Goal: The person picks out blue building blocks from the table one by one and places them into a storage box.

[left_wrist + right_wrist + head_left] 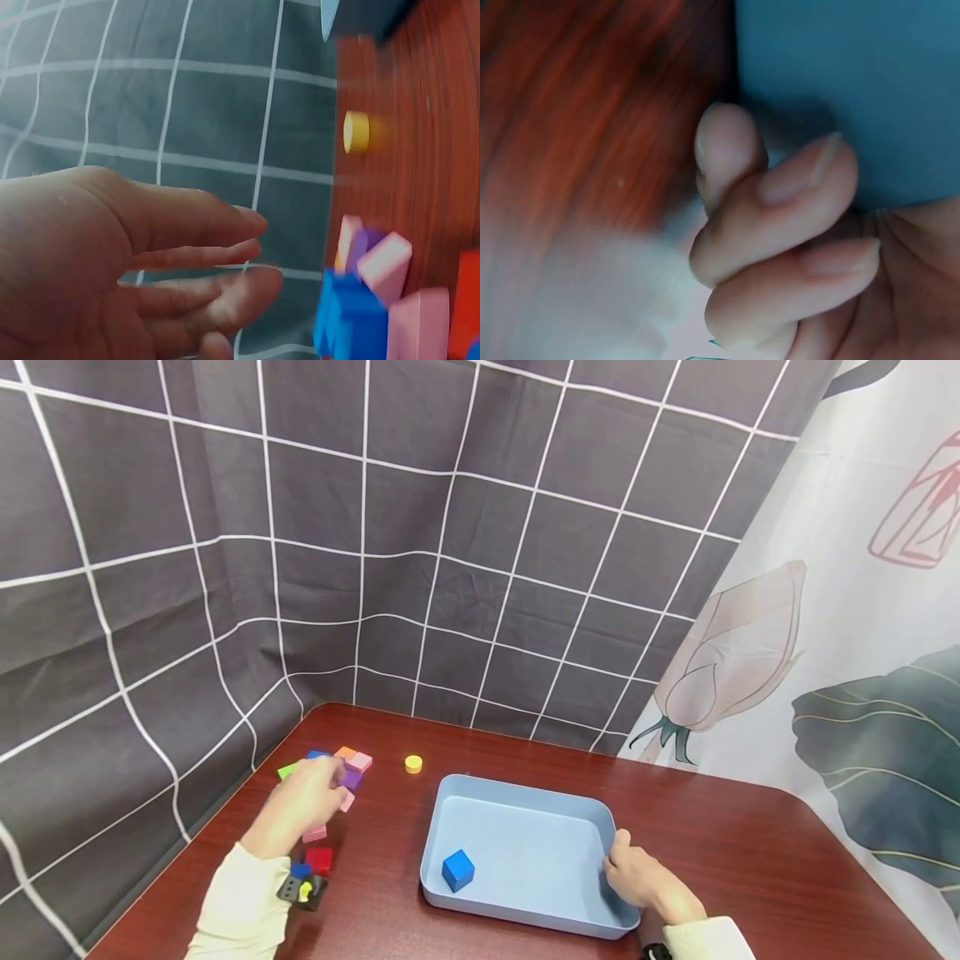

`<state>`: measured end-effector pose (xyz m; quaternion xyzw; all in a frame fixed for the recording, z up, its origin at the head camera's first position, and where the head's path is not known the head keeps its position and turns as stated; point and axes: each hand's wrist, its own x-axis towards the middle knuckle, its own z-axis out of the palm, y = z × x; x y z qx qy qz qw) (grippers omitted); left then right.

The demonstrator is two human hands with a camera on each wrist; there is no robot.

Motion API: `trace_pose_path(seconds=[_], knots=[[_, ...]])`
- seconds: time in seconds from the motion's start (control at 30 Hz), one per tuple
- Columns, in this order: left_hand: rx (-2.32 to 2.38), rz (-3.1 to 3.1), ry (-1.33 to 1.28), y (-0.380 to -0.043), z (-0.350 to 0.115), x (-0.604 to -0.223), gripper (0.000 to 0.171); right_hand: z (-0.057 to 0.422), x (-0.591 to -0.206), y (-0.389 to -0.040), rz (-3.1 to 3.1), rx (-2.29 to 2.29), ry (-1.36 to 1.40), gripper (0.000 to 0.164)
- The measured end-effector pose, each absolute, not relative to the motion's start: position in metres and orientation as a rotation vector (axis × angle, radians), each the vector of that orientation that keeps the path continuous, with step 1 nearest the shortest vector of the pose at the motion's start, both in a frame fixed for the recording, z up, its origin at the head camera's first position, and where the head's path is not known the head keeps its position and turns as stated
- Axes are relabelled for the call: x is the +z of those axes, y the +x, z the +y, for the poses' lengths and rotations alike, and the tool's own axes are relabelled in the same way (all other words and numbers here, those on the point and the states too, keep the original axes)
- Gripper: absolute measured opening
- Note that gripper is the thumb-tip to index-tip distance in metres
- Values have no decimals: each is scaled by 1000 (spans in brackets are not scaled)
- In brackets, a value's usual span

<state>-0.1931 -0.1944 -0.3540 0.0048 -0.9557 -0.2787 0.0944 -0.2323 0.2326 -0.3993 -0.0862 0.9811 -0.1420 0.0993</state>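
A light blue tray (pixel 525 839) lies on the table with one blue cube (pixel 458 870) in its near left corner. My right hand (pixel 637 877) grips the tray's right rim; the right wrist view shows its fingers (pixel 780 195) curled beside the tray wall. Over the loose blocks at the left, my left hand (pixel 303 797) hovers with nothing between its fingers. Near that hand are a purple block (pixel 350 779), pink blocks (pixel 360 762) and blue blocks (pixel 356 315). The hand hides part of the block group in the head view.
A yellow round block (pixel 413 764) stands between the block group and the tray. Closer to me, a red block (pixel 319 860) lies by the left wrist, with a blue block partly behind the wrist camera. A grey checked curtain (pixel 420 568) hangs along the table's back and left edges.
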Motion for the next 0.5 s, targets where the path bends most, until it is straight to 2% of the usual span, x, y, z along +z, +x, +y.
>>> trace_pose_path(seconds=[0.07, 0.3, 0.5], knots=[[-812, -2858, 104, -193, -205, -357, 22, 233, -400, -233, 2902, -428, -259, 18], [-925, -2908, 515, -190, -223, -369, 58, 234, -401, -233, 2895, -454, -271, 18], [-1008, -2911, 591, -192, -225, -379, 64, 234, -401, -234, 2894, -476, -291, 16]])
